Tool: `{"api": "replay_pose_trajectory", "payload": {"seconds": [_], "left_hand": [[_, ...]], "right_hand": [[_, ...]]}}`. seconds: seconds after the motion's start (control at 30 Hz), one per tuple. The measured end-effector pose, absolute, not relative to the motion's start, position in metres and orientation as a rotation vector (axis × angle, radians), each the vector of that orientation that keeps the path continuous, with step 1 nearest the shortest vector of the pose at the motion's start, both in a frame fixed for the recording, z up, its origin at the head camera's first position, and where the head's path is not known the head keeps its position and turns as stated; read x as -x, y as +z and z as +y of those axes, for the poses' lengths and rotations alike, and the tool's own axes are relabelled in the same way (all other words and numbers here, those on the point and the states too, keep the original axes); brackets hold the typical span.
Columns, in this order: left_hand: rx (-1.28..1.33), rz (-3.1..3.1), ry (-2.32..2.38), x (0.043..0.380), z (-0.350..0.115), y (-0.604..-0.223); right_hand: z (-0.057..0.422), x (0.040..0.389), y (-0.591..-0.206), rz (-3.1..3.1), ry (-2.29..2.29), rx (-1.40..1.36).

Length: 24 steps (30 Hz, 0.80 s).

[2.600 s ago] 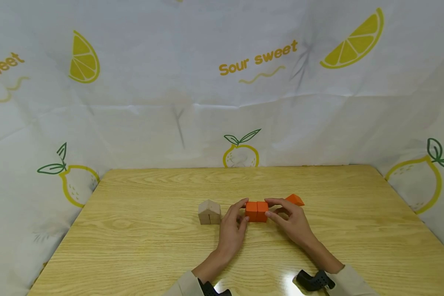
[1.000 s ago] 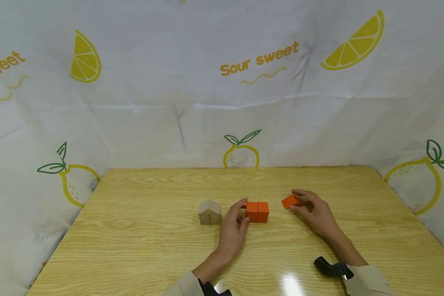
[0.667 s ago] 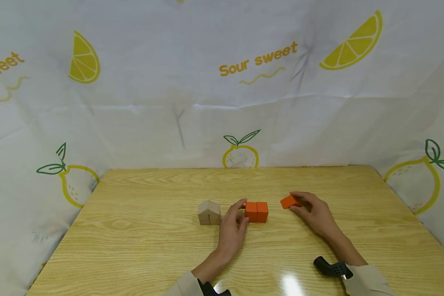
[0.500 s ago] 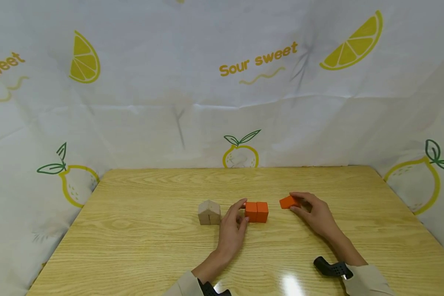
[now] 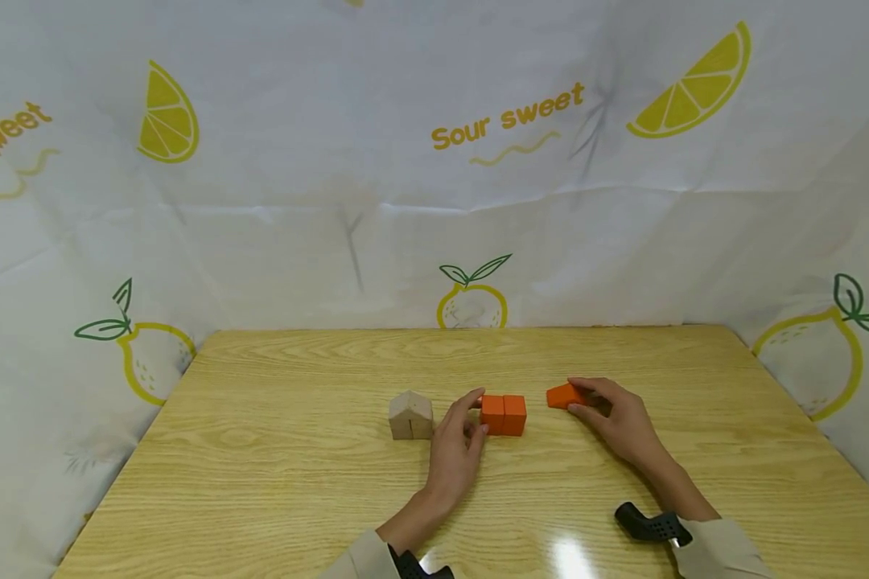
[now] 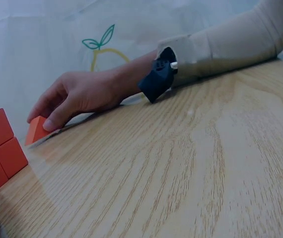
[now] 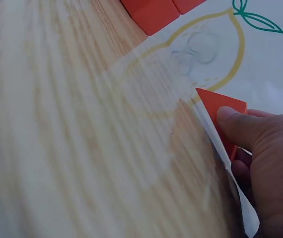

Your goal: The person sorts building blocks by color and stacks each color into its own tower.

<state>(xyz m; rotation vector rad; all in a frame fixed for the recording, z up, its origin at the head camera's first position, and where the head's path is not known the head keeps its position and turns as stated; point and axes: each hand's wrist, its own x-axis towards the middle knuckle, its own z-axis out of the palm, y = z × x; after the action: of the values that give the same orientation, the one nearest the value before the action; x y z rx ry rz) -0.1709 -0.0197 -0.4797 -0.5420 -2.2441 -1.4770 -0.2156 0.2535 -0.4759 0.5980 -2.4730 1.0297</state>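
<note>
Orange cubes point(image 5: 503, 416) are stacked two wide and two high on the table, as the left wrist view shows. My left hand point(image 5: 452, 458) holds the stack at its left side, index finger at the back and thumb at the front corner. To the right, my right hand point(image 5: 619, 422) pinches an orange triangular block point(image 5: 563, 396) between thumb and fingers, low over the tabletop and apart from the cubes. The same triangular block point(image 7: 221, 111) shows a pointed end in the right wrist view, with my thumb across its face; its far side is hidden behind my fingers.
A small house of plain wooden blocks point(image 5: 410, 416), with a triangular roof, stands just left of my left hand. The wood-grain table point(image 5: 297, 498) meets a white lemon-print cloth point(image 5: 297, 265) at its back and sides.
My right hand has left the cubes, moved right and taken hold of the triangular block. It has since turned the block slightly in its fingers. My left hand stays at the stack.
</note>
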Motion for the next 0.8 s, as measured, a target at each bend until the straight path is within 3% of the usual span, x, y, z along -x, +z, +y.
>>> {"api": "replay_pose_trajectory", "payload": {"seconds": [0.5,0.8], "left_hand": [[0.536,-2.242,-1.483,0.171,-0.020,-0.481],[0.549,-2.236,-1.486,0.172,-0.020,-0.482]], "right_hand": [[0.242,0.213,-0.463,-2.390,1.077,-0.598],[0.229,0.211,-0.452,-2.306,1.083,-0.740]]}}
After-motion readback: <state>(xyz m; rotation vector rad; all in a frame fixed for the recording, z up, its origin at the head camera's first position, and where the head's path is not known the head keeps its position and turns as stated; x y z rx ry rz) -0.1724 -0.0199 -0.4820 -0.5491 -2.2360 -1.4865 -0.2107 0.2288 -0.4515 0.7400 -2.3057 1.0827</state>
